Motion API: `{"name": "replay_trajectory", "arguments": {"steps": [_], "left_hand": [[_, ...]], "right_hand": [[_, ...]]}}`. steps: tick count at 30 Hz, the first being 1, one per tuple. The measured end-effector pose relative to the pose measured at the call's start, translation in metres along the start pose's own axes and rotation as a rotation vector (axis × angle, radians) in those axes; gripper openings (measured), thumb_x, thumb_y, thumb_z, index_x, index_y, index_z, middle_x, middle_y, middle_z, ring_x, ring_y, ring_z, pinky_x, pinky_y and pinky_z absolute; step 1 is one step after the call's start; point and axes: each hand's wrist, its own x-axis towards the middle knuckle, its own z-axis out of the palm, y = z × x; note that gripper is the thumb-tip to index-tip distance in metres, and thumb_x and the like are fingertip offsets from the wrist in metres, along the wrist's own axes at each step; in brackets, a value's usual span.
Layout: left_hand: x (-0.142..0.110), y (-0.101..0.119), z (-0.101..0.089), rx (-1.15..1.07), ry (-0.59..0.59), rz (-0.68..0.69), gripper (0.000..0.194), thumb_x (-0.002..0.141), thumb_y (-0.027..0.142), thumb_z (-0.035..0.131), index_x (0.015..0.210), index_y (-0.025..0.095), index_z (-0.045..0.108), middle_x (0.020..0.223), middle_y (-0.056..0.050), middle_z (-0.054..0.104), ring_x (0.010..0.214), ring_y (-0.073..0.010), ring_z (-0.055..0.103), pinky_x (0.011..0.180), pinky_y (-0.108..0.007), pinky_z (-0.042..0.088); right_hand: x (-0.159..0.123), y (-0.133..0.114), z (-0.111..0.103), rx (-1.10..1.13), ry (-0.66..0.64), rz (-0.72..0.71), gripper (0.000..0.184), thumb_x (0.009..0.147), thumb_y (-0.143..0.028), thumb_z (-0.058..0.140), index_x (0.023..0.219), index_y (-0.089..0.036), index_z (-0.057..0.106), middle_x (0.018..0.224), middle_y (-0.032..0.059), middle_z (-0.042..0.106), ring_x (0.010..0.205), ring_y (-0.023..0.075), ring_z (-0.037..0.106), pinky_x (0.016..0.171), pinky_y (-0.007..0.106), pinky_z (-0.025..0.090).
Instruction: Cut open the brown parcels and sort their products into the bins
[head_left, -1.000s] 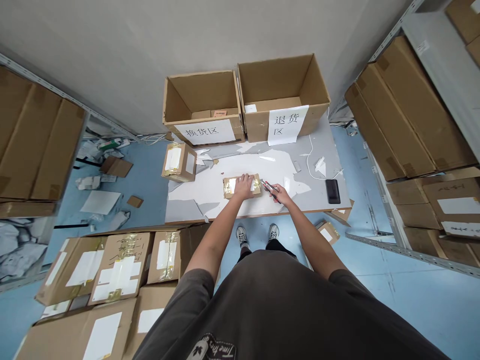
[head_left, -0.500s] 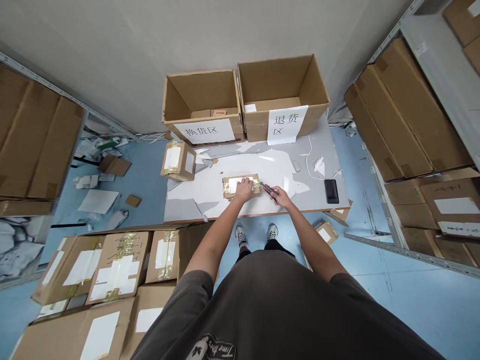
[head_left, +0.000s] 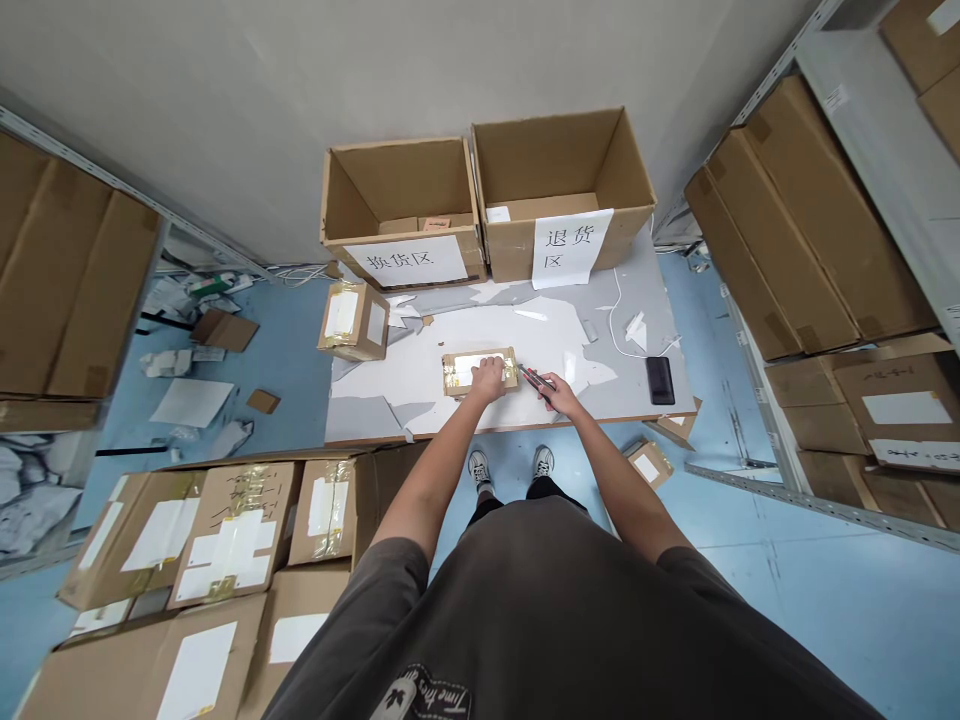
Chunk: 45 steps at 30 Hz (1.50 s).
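A small cardboard box [head_left: 459, 382] with a white label and shiny clear tape lies on the worktable in front of me. My left hand [head_left: 488, 379] grips it from above, fingers bent over its top and near side. Just to the right, my right hand [head_left: 556, 392] is closed around a utility knife [head_left: 537, 379] with a dark and red handle. The knife points left, its tip at the right end of the box. Whether the blade touches the tape is too small to tell.
Two large open cartons, the left [head_left: 409, 262] and the right [head_left: 512, 262], carry handwritten signs at the table's back. A taped box [head_left: 367, 347] stands left. A black phone [head_left: 661, 381] lies right, near a white cable. Stacked cartons [head_left: 201, 640] fill the lower left; shelves [head_left: 817, 520] flank me.
The view has shifted slightly. Both hands, the box and the knife stay in nearly the same places relative to the table.
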Motion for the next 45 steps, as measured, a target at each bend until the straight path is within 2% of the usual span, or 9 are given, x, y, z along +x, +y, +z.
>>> {"name": "replay_trajectory", "arguments": {"steps": [9, 16, 20, 25, 28, 31, 36, 40, 45], "left_hand": [[-0.018, -0.007, 0.002, 0.044, 0.14, 0.108, 0.063, 0.086, 0.026, 0.078, 0.145, 0.029, 0.057, 0.152, -0.014, 0.054, 0.143, -0.0367, 0.045, 0.117, -0.052, 0.038], [-0.02, -0.012, 0.002, 0.071, 0.126, 0.143, 0.064, 0.084, 0.022, 0.076, 0.145, 0.029, 0.057, 0.154, -0.014, 0.055, 0.143, -0.0356, 0.05, 0.125, -0.054, 0.029], [-0.02, -0.014, 0.003, 0.068, 0.115, 0.145, 0.067, 0.083, 0.021, 0.076, 0.146, 0.03, 0.057, 0.155, -0.014, 0.055, 0.144, -0.0354, 0.052, 0.127, -0.053, 0.027], [-0.019, -0.015, 0.005, 0.081, 0.125, 0.151, 0.067, 0.082, 0.022, 0.077, 0.145, 0.029, 0.058, 0.155, -0.014, 0.057, 0.143, -0.0351, 0.054, 0.127, -0.053, 0.026], [-0.018, -0.015, 0.004, 0.083, 0.12, 0.154, 0.065, 0.081, 0.021, 0.077, 0.144, 0.027, 0.059, 0.153, -0.016, 0.057, 0.142, -0.0347, 0.055, 0.126, -0.051, 0.027], [-0.019, -0.014, 0.002, 0.084, 0.114, 0.156, 0.067, 0.08, 0.019, 0.078, 0.144, 0.026, 0.059, 0.152, -0.016, 0.058, 0.14, -0.0351, 0.056, 0.125, -0.051, 0.028], [-0.021, -0.014, 0.0, 0.09, 0.11, 0.158, 0.068, 0.08, 0.019, 0.077, 0.146, 0.028, 0.058, 0.152, -0.015, 0.058, 0.139, -0.0351, 0.056, 0.125, -0.051, 0.028], [-0.021, -0.015, 0.001, 0.097, 0.095, 0.154, 0.071, 0.08, 0.022, 0.078, 0.148, 0.029, 0.057, 0.152, -0.015, 0.058, 0.141, -0.0362, 0.055, 0.125, -0.052, 0.027], [-0.02, -0.015, 0.002, 0.101, 0.1, 0.152, 0.07, 0.081, 0.022, 0.078, 0.147, 0.027, 0.057, 0.152, -0.017, 0.059, 0.141, -0.0358, 0.057, 0.125, -0.051, 0.027]], "right_hand": [[0.006, -0.004, -0.009, 0.04, -0.046, 0.013, 0.033, 0.088, -0.039, 0.075, 0.115, -0.024, 0.063, 0.068, -0.0079, 0.071, 0.034, 0.0097, 0.047, 0.036, 0.023, 0.042], [0.007, -0.008, -0.019, -0.003, -0.1, 0.015, 0.035, 0.087, -0.035, 0.077, 0.118, -0.023, 0.067, 0.07, -0.0061, 0.072, 0.037, 0.0096, 0.048, 0.036, 0.022, 0.041], [0.007, -0.007, -0.019, -0.037, -0.096, -0.05, 0.037, 0.085, -0.037, 0.078, 0.119, -0.023, 0.07, 0.072, -0.0049, 0.072, 0.041, 0.0103, 0.049, 0.037, 0.022, 0.042], [0.012, -0.007, -0.023, -0.203, -0.068, -0.144, 0.036, 0.088, -0.036, 0.072, 0.122, -0.026, 0.072, 0.076, -0.0053, 0.071, 0.045, 0.0109, 0.049, 0.044, 0.023, 0.046], [0.015, -0.013, -0.028, -0.344, -0.044, -0.206, 0.032, 0.088, -0.032, 0.073, 0.12, -0.026, 0.075, 0.082, -0.0024, 0.075, 0.055, 0.0151, 0.058, 0.055, 0.025, 0.049], [0.016, -0.021, -0.032, -0.477, -0.012, -0.262, 0.032, 0.086, -0.03, 0.078, 0.118, -0.027, 0.076, 0.092, 0.002, 0.08, 0.077, 0.0234, 0.068, 0.067, 0.028, 0.052], [0.02, -0.034, -0.032, -0.675, -0.059, -0.347, 0.031, 0.09, -0.022, 0.073, 0.12, -0.03, 0.078, 0.104, 0.0041, 0.082, 0.093, 0.0285, 0.071, 0.079, 0.03, 0.051], [0.028, -0.036, -0.034, -0.662, -0.096, -0.352, 0.03, 0.088, -0.018, 0.073, 0.116, -0.029, 0.079, 0.097, 0.0025, 0.081, 0.085, 0.0249, 0.07, 0.077, 0.029, 0.051], [0.03, -0.029, -0.039, -0.359, -0.189, -0.115, 0.03, 0.087, -0.026, 0.071, 0.117, -0.026, 0.076, 0.07, -0.005, 0.07, 0.048, 0.0136, 0.051, 0.049, 0.024, 0.045]]}}
